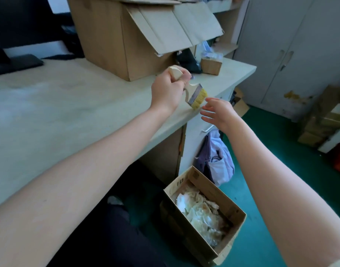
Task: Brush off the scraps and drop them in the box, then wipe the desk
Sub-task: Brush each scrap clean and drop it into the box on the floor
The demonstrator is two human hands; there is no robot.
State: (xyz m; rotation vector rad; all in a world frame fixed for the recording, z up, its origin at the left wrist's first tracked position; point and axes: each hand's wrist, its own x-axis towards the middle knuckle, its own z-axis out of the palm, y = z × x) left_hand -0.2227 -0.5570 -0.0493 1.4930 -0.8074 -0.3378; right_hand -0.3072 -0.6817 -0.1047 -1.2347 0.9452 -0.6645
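My left hand [168, 91] grips the pale wooden handle of a brush [195, 94] with yellow bristles, which touch the front edge of the light desk [69, 112]. Just right of the bristles, my right hand [218, 112] hovers off the desk edge with fingers spread, holding nothing. On the green floor below stands an open cardboard box [202, 214] holding pale paper scraps [200, 209].
A large cardboard box [126, 39] with hanging flaps stands at the back of the desk, a small brown box [210, 65] beside it. A black monitor base [13, 62] sits far left. Bundled cloth [217, 158] hangs by the drawer unit. Grey cabinets [292, 54] stand at right.
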